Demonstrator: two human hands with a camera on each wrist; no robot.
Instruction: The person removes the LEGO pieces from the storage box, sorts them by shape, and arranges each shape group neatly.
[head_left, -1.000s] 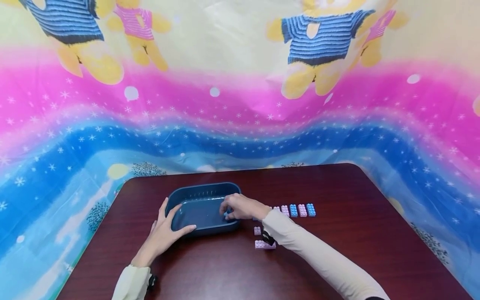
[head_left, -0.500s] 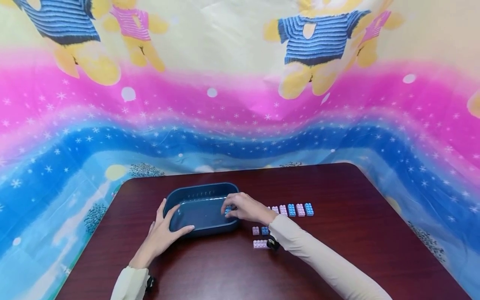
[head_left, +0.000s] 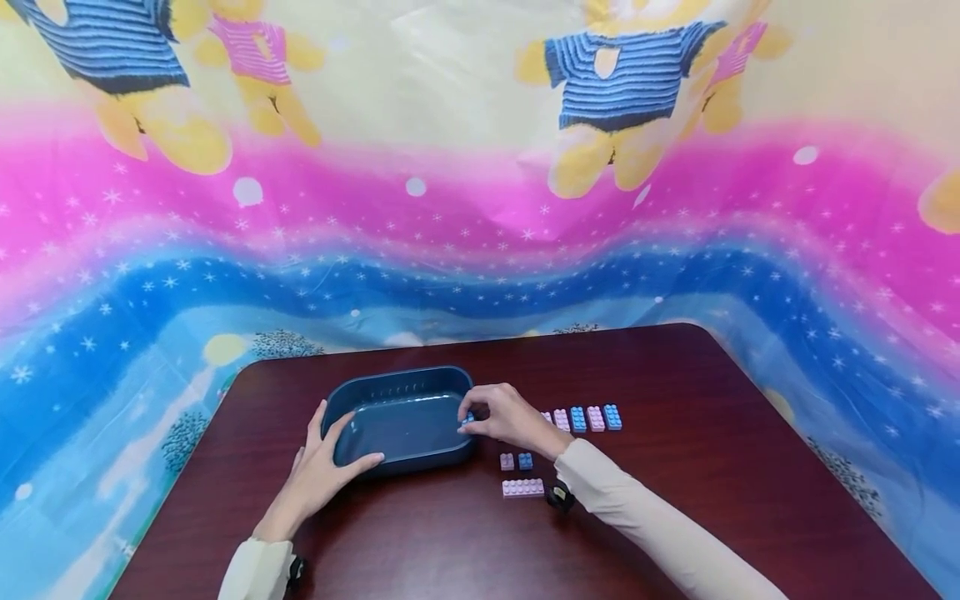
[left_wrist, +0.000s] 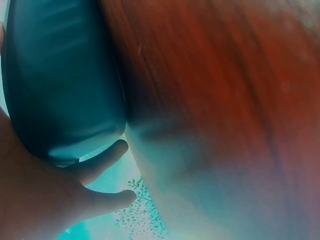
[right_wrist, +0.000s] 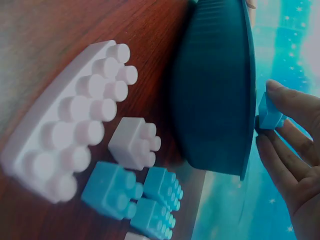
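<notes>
A dark blue plastic bin (head_left: 405, 432) stands on the table, its inside bare as far as it shows. My left hand (head_left: 321, 467) holds its near left corner, thumb over the front rim and index finger over the left wall; in the left wrist view two fingers (left_wrist: 100, 167) stretch outside the wall. At the right rim, my right hand (head_left: 508, 417) pinches a small blue toy brick (right_wrist: 270, 114) between thumb and fingertips. Just right of the bin lie a pink square brick (head_left: 507, 462), a blue square brick (head_left: 525, 461) and a long pink brick (head_left: 522, 489).
Behind my right wrist runs a row of pink and blue bricks, ending in a blue brick (head_left: 612, 417); the forearm hides part of it. Dark reddish wood makes up the table (head_left: 435, 542). A printed bear curtain (head_left: 450, 242) hangs close behind its far edge.
My right hand has come up and right, from inside the bin to its right rim, with the blue brick in its fingers. The left hand keeps its hold on the bin.
</notes>
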